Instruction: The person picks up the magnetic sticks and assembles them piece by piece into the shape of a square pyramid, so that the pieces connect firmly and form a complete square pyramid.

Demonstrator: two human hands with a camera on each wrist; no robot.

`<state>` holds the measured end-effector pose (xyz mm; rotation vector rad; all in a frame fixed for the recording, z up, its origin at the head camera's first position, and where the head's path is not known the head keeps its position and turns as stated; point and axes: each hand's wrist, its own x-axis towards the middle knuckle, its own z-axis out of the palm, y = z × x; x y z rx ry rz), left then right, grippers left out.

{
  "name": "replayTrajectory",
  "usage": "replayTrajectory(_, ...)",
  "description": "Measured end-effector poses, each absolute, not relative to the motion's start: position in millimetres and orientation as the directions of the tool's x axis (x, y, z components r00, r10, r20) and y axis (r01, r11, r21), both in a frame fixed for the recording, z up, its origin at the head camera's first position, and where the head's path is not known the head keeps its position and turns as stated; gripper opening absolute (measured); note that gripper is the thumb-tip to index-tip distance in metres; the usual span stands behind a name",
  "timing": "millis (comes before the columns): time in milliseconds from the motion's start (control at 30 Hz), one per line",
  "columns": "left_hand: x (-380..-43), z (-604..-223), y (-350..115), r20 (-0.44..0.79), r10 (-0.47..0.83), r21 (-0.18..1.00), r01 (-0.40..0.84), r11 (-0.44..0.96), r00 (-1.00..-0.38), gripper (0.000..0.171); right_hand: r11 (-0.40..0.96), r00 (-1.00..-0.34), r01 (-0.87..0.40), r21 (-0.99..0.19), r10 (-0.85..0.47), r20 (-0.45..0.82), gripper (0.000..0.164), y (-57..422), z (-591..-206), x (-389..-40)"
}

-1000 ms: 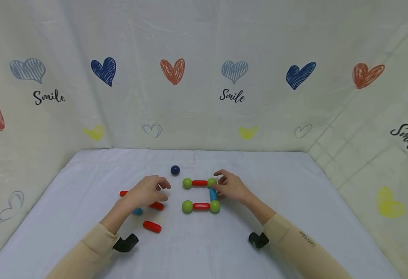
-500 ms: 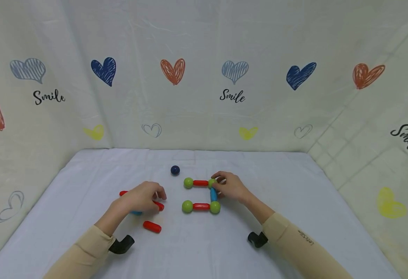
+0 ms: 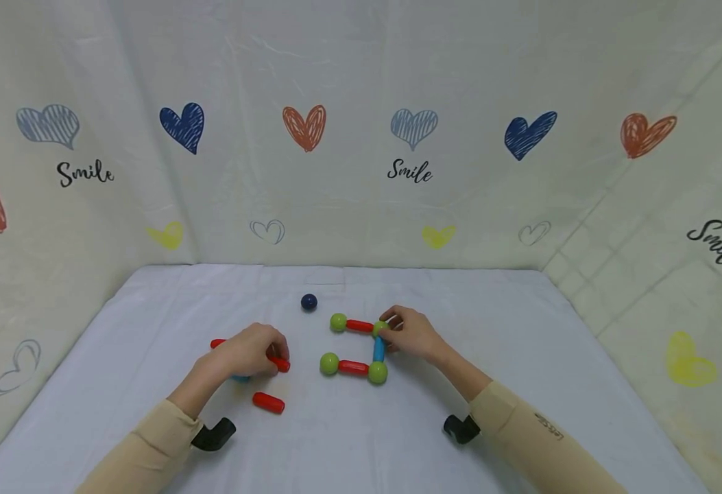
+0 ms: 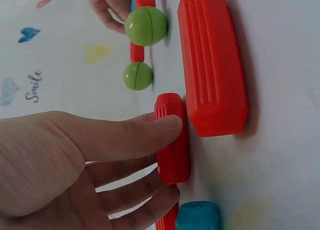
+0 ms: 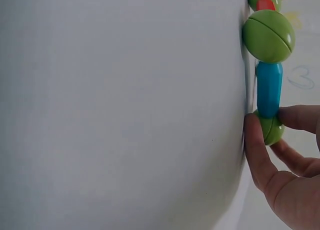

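In the head view my left hand [image 3: 252,351] is over the loose rods at the left. Its thumb and fingers pinch a red ribbed rod [image 4: 175,164], seen close up in the left wrist view. With the fingertips of my right hand [image 3: 413,334], I hold the green ball [image 5: 271,131] at the far right corner of a U-shaped build. A blue rod [image 5: 269,90] joins that ball to the near right green ball [image 3: 377,372]. Red rods run left from both corners to two more green balls, a far one [image 3: 339,322] and a near one [image 3: 329,363].
Nearer than the left hand lies another red rod [image 3: 269,403]. A further red rod [image 3: 217,343] and a blue piece [image 3: 241,378] are partly hidden by that hand. A dark blue ball [image 3: 308,302] sits toward the back of the white-covered table [image 3: 459,295], before a heart-printed curtain.
My left hand has come down leftward onto the red rod and now pinches it. The build has turned slightly under my right hand, its far side shifting right.
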<state>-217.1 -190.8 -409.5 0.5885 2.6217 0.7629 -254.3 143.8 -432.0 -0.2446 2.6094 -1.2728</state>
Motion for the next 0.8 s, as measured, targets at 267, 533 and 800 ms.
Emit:
replayTrajectory(267, -219.7, -414.1, -190.3, -0.175, 0.474, 0.574, 0.302, 0.761, -0.863, 0.017, 0.619, -0.96, -0.045, -0.784, -0.243, -0.137, 0.027, 148.5, -431.0, -250.1)
replayTrajectory(533, -224.9, -419.2, -186.0, -0.15, 0.426, 0.579, 0.27, 0.769, -0.892, 0.018, 0.615, -0.957, -0.04, -0.787, -0.25, -0.147, 0.026, 154.0, -430.3, -244.9)
replayTrajectory(800, -227.2, -419.0, -179.5, -0.082, 0.392, 0.602, 0.268, 0.752, -0.916, 0.019, 0.625, -0.953, -0.057, -0.779, -0.268, -0.145, 0.023, 157.5, -430.2, -236.0)
